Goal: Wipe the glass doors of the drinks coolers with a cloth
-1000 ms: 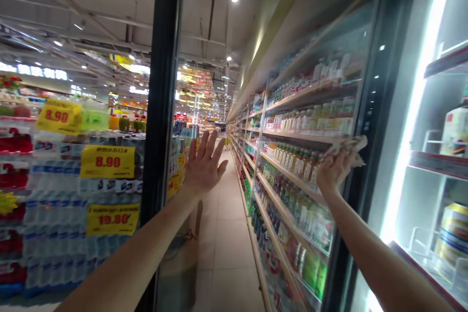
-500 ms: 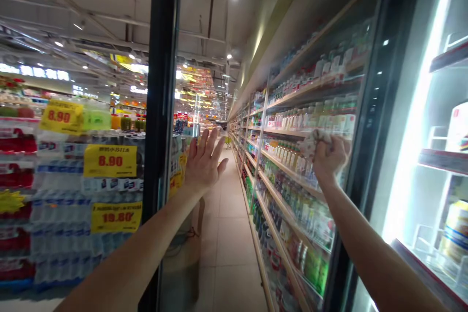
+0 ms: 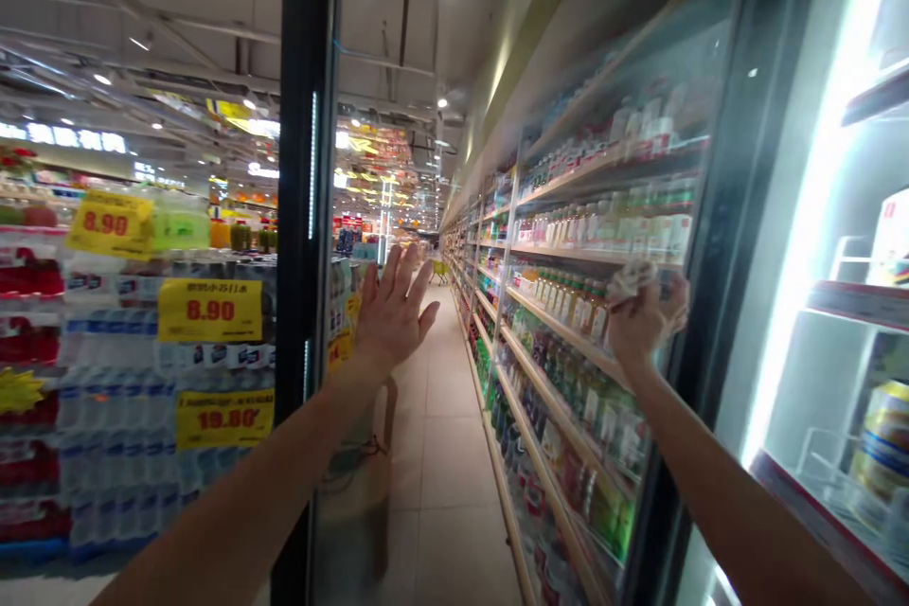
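Observation:
A tall glass door with a black frame (image 3: 309, 170) stands before me, and the aisle shows through its pane. My left hand (image 3: 393, 317) lies against the glass near the left frame, palm forward and fingers stretched apart. Near the pane's right side, my right hand (image 3: 637, 331) is closed around a crumpled, light-coloured cloth (image 3: 632, 279) at the glass. The cloth is slightly blurred, and part of it is hidden in the fingers.
To the right is a lit cooler with shelves (image 3: 859, 303) and a yellow can (image 3: 884, 436). Beyond the glass run long shelves of bottles (image 3: 568, 294) and a tiled floor (image 3: 454, 454). Stacked water packs (image 3: 114, 417) with yellow price signs (image 3: 209, 311) stand left.
My right hand and the cloth have shifted slightly right and down across the glass. My left hand stays spread in nearly the same place, and the view has turned a little.

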Demonstrator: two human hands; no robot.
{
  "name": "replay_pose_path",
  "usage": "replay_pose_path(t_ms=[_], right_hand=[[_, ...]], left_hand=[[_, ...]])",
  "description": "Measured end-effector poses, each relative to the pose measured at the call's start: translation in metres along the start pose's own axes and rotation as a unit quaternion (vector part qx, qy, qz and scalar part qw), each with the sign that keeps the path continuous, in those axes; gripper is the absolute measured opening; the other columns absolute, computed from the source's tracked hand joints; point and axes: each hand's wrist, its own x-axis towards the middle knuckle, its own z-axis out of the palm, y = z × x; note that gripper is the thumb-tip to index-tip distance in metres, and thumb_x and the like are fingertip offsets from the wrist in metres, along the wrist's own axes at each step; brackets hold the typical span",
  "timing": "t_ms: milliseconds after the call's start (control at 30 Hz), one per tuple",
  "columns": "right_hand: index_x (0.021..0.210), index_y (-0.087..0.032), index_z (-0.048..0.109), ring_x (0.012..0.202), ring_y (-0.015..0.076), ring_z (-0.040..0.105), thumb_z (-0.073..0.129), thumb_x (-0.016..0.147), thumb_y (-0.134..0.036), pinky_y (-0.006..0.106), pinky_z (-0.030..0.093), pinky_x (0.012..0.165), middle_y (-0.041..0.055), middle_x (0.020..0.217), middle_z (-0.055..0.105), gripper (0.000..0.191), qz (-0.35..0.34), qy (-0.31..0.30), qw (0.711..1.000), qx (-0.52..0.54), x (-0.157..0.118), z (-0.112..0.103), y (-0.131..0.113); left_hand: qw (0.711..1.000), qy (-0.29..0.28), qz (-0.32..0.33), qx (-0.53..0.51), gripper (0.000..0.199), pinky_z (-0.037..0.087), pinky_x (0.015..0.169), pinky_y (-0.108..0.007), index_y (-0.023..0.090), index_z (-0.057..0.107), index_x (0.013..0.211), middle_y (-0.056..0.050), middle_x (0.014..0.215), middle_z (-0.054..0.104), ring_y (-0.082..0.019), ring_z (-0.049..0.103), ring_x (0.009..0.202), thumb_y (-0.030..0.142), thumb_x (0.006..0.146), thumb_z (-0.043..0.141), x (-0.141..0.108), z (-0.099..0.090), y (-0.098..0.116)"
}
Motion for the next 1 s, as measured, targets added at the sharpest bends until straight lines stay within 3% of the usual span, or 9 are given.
replay_pose_path(t_ms=[100,367,433,567,667,767,867,933,1000], right_hand=[[0.12,-0.014,0.057,0.11,0.0323,0.047,0.042,0.078,-0.02,0.053,0.037,0.091,0.02,0.115,0.052,0.045,0.018,0.013,1.0,0.003,0.019,0.002,0.011],[0.122,-0.03,0.053,0.136,0.0314,0.023,0.05,0.082,-0.034,0.057,0.022,0.107,0.0087,0.145,0.03,0.04,-0.256,-0.195,0.943,0.082,-0.078,-0.001,-0.096],[0.123,-0.03,0.053,0.136,0.0313,0.025,0.048,0.084,-0.033,0.058,0.024,0.106,0.0088,0.147,0.027,0.04,-0.218,-0.186,0.956,0.065,-0.069,-0.001,-0.075],[0.134,-0.019,0.044,0.135,0.032,0.027,0.039,0.087,-0.031,0.054,0.025,0.106,0.0184,0.146,0.029,0.049,0.059,-0.045,0.997,0.01,-0.017,0.0,0.005],[0.14,-0.011,0.034,0.137,0.0338,0.022,0.032,0.088,-0.028,0.058,0.02,0.106,0.0245,0.145,0.027,0.054,0.129,0.006,0.992,-0.003,-0.004,0.002,0.019],[0.134,-0.022,0.044,0.138,0.0309,0.023,0.04,0.086,-0.028,0.056,0.025,0.107,0.0145,0.147,0.03,0.049,0.044,-0.05,0.998,0.021,-0.035,0.006,-0.031],[0.117,-0.035,0.058,0.139,0.0272,0.021,0.047,0.084,-0.019,0.055,0.023,0.108,0.0033,0.144,0.036,0.039,-0.182,-0.139,0.97,0.087,-0.074,0.007,-0.09],[0.111,-0.038,0.061,0.139,0.0251,0.022,0.05,0.082,-0.019,0.053,0.023,0.11,-0.0002,0.142,0.04,0.036,-0.263,-0.17,0.944,0.102,-0.081,0.005,-0.101],[0.114,-0.035,0.06,0.139,0.0254,0.023,0.048,0.084,-0.022,0.053,0.023,0.109,0.0018,0.143,0.039,0.035,-0.234,-0.169,0.954,0.082,-0.068,0.004,-0.084]], left_hand=[[1.0,-0.005,-0.005,-0.01,0.059,0.007,0.115,-0.048,0.023,0.025,0.143,-0.01,0.15,0.024,-0.024,0.012,0.141,0.036,0.088,0.044,0.0,0.0,0.001],[1.0,0.007,0.006,0.003,0.059,0.01,0.115,-0.047,0.023,0.025,0.143,-0.009,0.149,0.027,-0.024,0.015,0.141,0.038,0.088,0.044,0.001,0.002,-0.002],[1.0,0.01,0.006,0.007,0.059,0.01,0.115,-0.047,0.023,0.026,0.142,-0.009,0.149,0.027,-0.024,0.015,0.14,0.038,0.088,0.044,0.0,0.003,-0.003],[1.0,0.007,0.001,0.005,0.058,0.01,0.115,-0.048,0.022,0.027,0.142,-0.01,0.149,0.027,-0.024,0.013,0.141,0.038,0.088,0.044,0.0,0.003,-0.002],[1.0,-0.002,-0.005,-0.003,0.059,0.009,0.114,-0.049,0.022,0.026,0.142,-0.01,0.15,0.025,-0.025,0.012,0.141,0.037,0.088,0.043,0.0,0.002,0.001],[1.0,-0.001,-0.005,-0.005,0.059,0.009,0.115,-0.048,0.022,0.025,0.143,-0.01,0.149,0.026,-0.025,0.013,0.141,0.037,0.088,0.044,0.001,0.001,0.0],[1.0,0.003,0.002,-0.008,0.06,0.01,0.115,-0.047,0.024,0.024,0.143,-0.01,0.149,0.027,-0.024,0.014,0.141,0.037,0.088,0.044,0.001,0.0,-0.003],[1.0,0.004,0.005,-0.014,0.06,0.01,0.115,-0.046,0.025,0.024,0.143,-0.009,0.149,0.027,-0.023,0.014,0.14,0.038,0.089,0.044,-0.001,0.001,-0.004],[1.0,0.007,0.003,-0.015,0.058,0.009,0.115,-0.046,0.025,0.026,0.143,-0.009,0.149,0.027,-0.023,0.015,0.14,0.036,0.089,0.044,-0.004,0.002,-0.002]])
